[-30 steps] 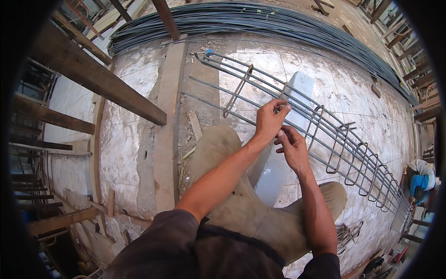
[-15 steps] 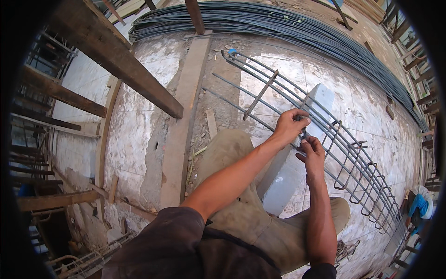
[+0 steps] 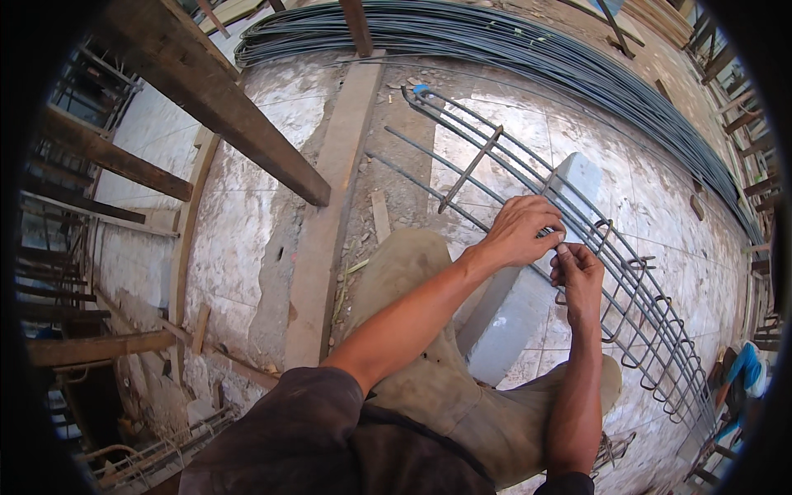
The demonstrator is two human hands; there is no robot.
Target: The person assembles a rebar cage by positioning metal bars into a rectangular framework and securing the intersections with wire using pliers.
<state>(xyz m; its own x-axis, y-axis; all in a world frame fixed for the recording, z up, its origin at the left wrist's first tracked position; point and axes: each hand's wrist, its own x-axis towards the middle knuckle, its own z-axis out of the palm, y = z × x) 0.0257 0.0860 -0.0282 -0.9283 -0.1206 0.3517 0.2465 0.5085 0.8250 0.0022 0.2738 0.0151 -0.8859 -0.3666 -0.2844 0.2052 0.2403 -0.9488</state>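
Observation:
Over a long cage of steel rebar (image 3: 470,169), my left hand (image 3: 528,229) bends at the wrist with its thumb and fingers closed together. My right hand (image 3: 580,271) meets it from the near side, fingertips pinched and almost touching the left thumb. Whatever sits between the fingertips is too small or hidden to make out. Under the cage, between my knees, lies a pale grey block (image 3: 516,318), its far end showing beyond the bars. Several bent stirrups (image 3: 631,309) hang bunched along the cage to the right of my hands.
A thick bundle of long rebar (image 3: 495,41) curves across the far side. On the left, a wooden post (image 3: 247,124) slants down to a plank (image 3: 322,231) on the floor. Another person (image 3: 747,371) in blue is partly visible at the right edge.
My right hand has moved right and slightly up, and the left has turned over toward it. The dark thing visible between them before is now hidden. The view has shifted slightly.

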